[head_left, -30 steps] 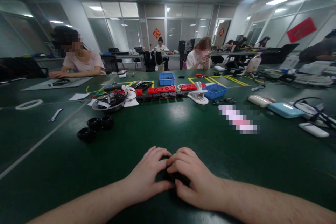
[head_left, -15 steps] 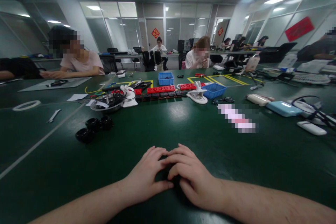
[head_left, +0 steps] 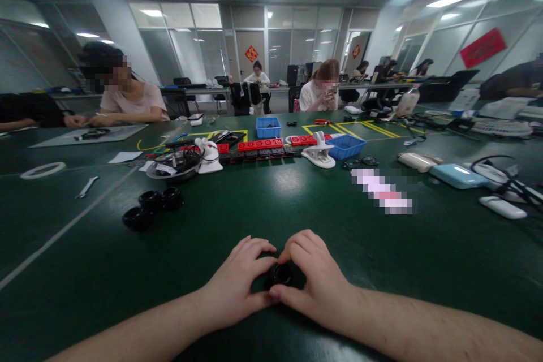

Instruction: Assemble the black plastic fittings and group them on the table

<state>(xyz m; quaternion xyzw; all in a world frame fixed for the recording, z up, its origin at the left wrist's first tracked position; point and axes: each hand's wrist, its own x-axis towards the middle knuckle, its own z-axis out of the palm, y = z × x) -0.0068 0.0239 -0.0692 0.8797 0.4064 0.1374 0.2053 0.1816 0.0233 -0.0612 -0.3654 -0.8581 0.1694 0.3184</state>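
My left hand (head_left: 237, 285) and my right hand (head_left: 316, 280) rest together on the green table (head_left: 263, 203) near its front edge. Both curl their fingers round a small black round part (head_left: 279, 275) that shows in the gap between them; thumbs meet below it. Most of the part is hidden by the fingers. Three similar black round parts (head_left: 153, 206) lie on the table to the far left of my hands.
A metal bowl of parts (head_left: 173, 165), white clamps (head_left: 319, 153), red and black blocks (head_left: 261, 147) and blue bins (head_left: 347, 146) stand mid-table. Glasses, cases and cables lie at right. A wrench (head_left: 87, 186) and tape ring (head_left: 42, 169) lie left. People sit across the table.
My right hand's fingers, which lay over the left hand's fingertips, have drawn back and curled, opening a gap where the black part now shows. The arms stay put.
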